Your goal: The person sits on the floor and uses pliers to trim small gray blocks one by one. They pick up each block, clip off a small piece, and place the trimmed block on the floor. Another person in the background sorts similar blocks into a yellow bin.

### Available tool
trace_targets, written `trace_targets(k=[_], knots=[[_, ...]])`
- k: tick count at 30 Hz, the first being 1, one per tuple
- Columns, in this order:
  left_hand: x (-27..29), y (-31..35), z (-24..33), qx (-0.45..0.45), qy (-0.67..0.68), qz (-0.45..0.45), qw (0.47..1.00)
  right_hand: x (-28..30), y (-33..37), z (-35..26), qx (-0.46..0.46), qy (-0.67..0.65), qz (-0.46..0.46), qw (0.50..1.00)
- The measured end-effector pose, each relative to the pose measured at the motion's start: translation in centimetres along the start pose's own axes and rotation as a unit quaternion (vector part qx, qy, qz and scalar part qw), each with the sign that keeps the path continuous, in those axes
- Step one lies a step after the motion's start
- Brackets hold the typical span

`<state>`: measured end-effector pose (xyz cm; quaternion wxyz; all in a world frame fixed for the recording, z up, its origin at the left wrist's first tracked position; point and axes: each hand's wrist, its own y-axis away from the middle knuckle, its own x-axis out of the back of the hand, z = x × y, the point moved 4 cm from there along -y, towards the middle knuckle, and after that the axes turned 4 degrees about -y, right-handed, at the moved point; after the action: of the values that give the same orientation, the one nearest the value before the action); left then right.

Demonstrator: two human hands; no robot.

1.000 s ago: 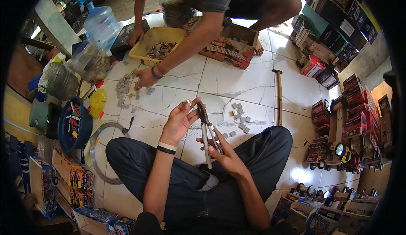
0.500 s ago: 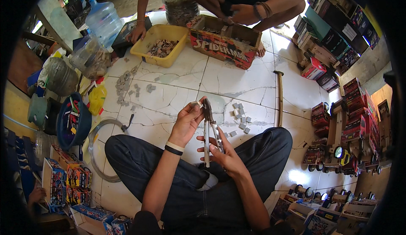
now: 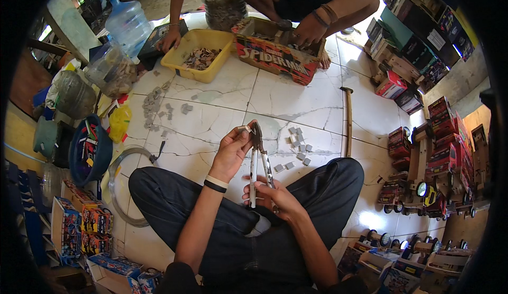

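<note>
My left hand (image 3: pixel 230 152) pinches a small pale block (image 3: pixel 243 128) between thumb and fingertips. Right beside it is the dark head of a pair of long-handled cutters (image 3: pixel 257 136), whose jaws reach the block's side. My right hand (image 3: pixel 280 200) is wrapped around the cutters' light, worn handles, which stand apart in a narrow V. Past the cutters, to the right, several small grey blocks (image 3: pixel 298 145) lie on the floor. More grey pieces (image 3: pixel 152 103) are scattered farther off at the left.
Across from me, a person's hand (image 3: pixel 310 29) is at a printed box (image 3: pixel 275 56); a yellow tub (image 3: pixel 198 74) holds small pieces. A hammer (image 3: pixel 348 119) lies at the right, a wire coil (image 3: pixel 112 188) at the left. Toy trucks (image 3: pixel 439 172) line the right side.
The cutters' handles have spread wider apart, while my left hand keeps the block by the jaws. The other person's hand has moved down into the printed box.
</note>
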<state>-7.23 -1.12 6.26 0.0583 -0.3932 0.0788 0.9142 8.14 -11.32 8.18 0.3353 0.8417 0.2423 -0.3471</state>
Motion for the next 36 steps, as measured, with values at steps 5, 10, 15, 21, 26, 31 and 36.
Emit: trace_targets(k=[5,10,15,21,26,31,36], knots=[[-0.5,0.1,-0.3,0.012,-0.002,-0.004,1.0,0.3,-0.9,2.2,0.014,0.038,0.068,0.997],[-0.3,0.0,-0.7,0.036,-0.025,0.003,0.999,1.5,-1.3,2.7,0.025,0.123,0.137,0.983],[-0.7,-0.3,-1.0,0.019,-0.054,0.05,0.997,2.9,-1.1,1.9,0.161,0.393,0.31,0.851],[-0.9,-0.5,-0.9,-0.052,-0.21,0.015,0.976,5.5,-1.1,2.0,0.1,0.171,0.334,0.921],[1.4,-0.7,-3.5,-0.04,-0.573,0.097,0.813,6.9,0.4,-1.2,0.239,0.138,0.365,0.889],[0.4,0.6,-6.4,-0.116,-0.746,0.069,0.652,7.2,1.3,-2.2,0.288,0.008,0.373,0.882],[-2.2,2.4,-11.0,-0.123,-0.769,-0.082,0.622,7.1,1.5,-2.5,0.322,-0.016,0.38,0.867]])
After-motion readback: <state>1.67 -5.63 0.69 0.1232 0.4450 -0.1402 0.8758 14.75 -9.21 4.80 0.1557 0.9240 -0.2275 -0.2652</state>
